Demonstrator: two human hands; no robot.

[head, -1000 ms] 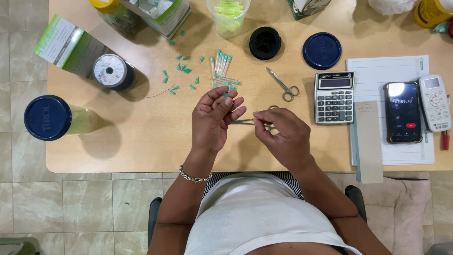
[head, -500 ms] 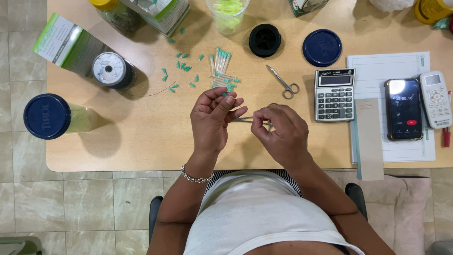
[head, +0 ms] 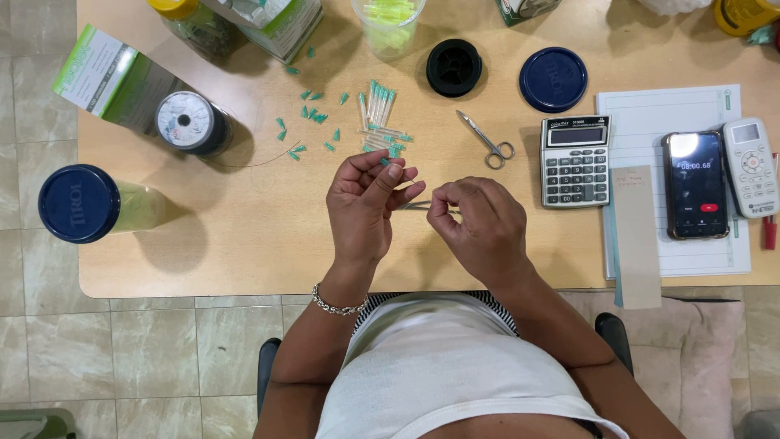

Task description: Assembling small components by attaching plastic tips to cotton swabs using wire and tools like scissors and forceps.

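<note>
My left hand (head: 367, 205) is raised over the wooden table (head: 244, 244), its fingertips pinching a small green-tipped piece (head: 385, 162). My right hand (head: 479, 228) sits just to its right, fingers closed on a thin metal tool (head: 416, 206) that points toward the left hand. Behind both hands lies a pile of white sticks with green tips (head: 379, 114), with small green caps (head: 313, 114) scattered to its left.
Small scissors (head: 487, 142), a calculator (head: 575, 160), a phone (head: 695, 184) and a remote (head: 751, 167) on a notepad (head: 650, 114) lie at the right. A wire spool (head: 188, 122), a black spool (head: 453, 67), blue lids (head: 552, 79), a blue-lidded jar (head: 89, 203) and boxes (head: 110, 77) stand around.
The left hand's fingers have spread slightly and the right hand has shifted a little, still working the thin tool between them.
</note>
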